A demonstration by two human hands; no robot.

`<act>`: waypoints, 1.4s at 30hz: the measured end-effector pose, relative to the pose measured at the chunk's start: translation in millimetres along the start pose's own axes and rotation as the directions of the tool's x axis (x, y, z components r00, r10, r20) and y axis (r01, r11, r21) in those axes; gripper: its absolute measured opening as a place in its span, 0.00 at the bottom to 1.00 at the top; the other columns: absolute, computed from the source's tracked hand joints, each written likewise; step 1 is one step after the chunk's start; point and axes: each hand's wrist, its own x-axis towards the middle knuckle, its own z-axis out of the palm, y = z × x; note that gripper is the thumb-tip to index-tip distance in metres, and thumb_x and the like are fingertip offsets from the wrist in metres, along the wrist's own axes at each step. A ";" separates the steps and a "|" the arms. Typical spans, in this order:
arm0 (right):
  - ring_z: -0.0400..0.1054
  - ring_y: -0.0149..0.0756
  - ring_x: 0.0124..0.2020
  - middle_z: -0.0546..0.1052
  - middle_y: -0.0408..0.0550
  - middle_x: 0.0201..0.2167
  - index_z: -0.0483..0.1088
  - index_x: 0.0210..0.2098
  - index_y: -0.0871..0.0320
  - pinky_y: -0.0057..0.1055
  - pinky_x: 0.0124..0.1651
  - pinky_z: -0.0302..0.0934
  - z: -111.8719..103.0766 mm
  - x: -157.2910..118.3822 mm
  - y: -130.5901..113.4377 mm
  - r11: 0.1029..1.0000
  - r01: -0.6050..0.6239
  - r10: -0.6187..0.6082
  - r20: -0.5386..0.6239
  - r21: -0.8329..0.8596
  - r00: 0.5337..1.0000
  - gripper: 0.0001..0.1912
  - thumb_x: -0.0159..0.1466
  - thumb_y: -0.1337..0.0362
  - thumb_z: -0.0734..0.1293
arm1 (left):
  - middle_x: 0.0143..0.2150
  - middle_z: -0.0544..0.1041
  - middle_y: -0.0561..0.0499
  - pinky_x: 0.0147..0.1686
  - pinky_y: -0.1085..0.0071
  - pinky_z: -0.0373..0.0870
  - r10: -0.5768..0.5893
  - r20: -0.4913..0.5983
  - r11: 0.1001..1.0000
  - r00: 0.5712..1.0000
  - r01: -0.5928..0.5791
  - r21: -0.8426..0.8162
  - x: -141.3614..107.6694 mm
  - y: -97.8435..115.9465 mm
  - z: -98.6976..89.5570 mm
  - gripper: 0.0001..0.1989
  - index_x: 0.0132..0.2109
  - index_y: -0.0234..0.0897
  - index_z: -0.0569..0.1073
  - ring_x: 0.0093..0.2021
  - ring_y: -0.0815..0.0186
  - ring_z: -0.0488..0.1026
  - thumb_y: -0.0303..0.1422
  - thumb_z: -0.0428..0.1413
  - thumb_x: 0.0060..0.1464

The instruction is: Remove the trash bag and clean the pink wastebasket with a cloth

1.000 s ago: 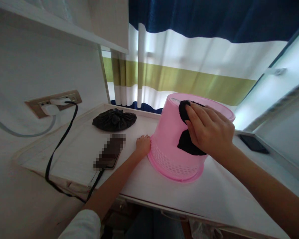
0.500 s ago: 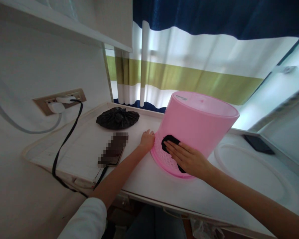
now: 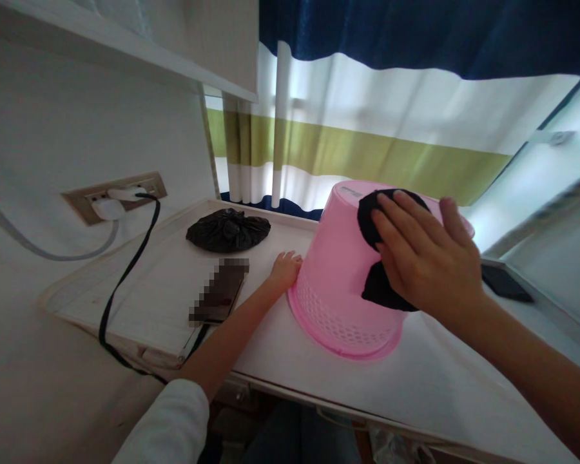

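Note:
A pink wastebasket point(image 3: 333, 258) stands upside down on the white desktop, its perforated rim lowest and its base on top. My left hand point(image 3: 285, 269) steadies it, fingers curled against the left side close to the rim. With fairly straight fingers, my right hand point(image 3: 428, 258) presses a black cloth point(image 3: 386, 287) to the upper right of the basket's wall, near the base edge. Part of the cloth is hidden under the palm, and a loose fold hangs below it.
Left of the basket are a knotted black plastic bag point(image 3: 228, 231) and a phone point(image 3: 220, 291). A black cable point(image 3: 125, 277) runs from the wall socket point(image 3: 113, 196) over the desk's edge. A dark flat object point(image 3: 506, 283) lies at the right. Striped curtains point(image 3: 367, 142) hang behind.
My right hand has moved the black cloth up and right, from the perforated lower wall to near the base. The basket has tilted slightly; my left hand stays at its side.

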 end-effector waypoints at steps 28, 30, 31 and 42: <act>0.51 0.36 0.55 0.59 0.55 0.54 0.59 0.51 0.70 0.32 0.58 0.44 45.1 -61.5 -63.8 0.903 0.408 -0.421 0.090 0.134 0.902 0.20 0.60 0.69 0.54 | 0.43 0.72 0.46 0.44 0.69 0.58 0.079 -0.007 0.996 0.997 -0.080 -0.038 17.4 -8.7 -0.3 0.11 0.42 0.35 0.70 0.47 0.64 0.65 0.28 0.46 0.52; 0.50 0.35 0.56 0.58 0.54 0.55 0.58 0.52 0.68 0.33 0.58 0.44 35.1 -50.7 -50.4 0.929 0.359 -0.366 0.080 0.094 0.927 0.20 0.60 0.69 0.55 | 0.43 0.72 0.45 0.44 0.69 0.59 0.078 0.000 0.996 0.997 -0.078 -0.039 18.6 -9.2 -0.4 0.11 0.42 0.35 0.70 0.47 0.63 0.65 0.29 0.47 0.52; 0.48 0.35 0.57 0.57 0.53 0.55 0.58 0.52 0.67 0.34 0.58 0.44 28.7 -44.1 -42.5 0.944 0.322 -0.328 0.080 0.072 0.941 0.20 0.60 0.69 0.55 | 0.43 0.72 0.45 0.44 0.69 0.59 0.079 0.003 0.996 0.997 -0.079 -0.039 19.3 -9.5 -0.5 0.11 0.42 0.35 0.70 0.47 0.63 0.65 0.29 0.47 0.52; 0.58 0.42 0.51 0.67 0.55 0.48 0.60 0.50 0.66 0.45 0.52 0.50 -11.4 12.6 8.9 0.986 -0.086 0.076 0.072 0.146 0.994 0.20 0.61 0.65 0.52 | 0.39 0.74 0.45 0.41 0.69 0.60 0.107 0.025 0.994 0.994 -0.106 -0.027 22.9 -12.5 -5.0 0.10 0.38 0.34 0.72 0.43 0.63 0.67 0.30 0.48 0.51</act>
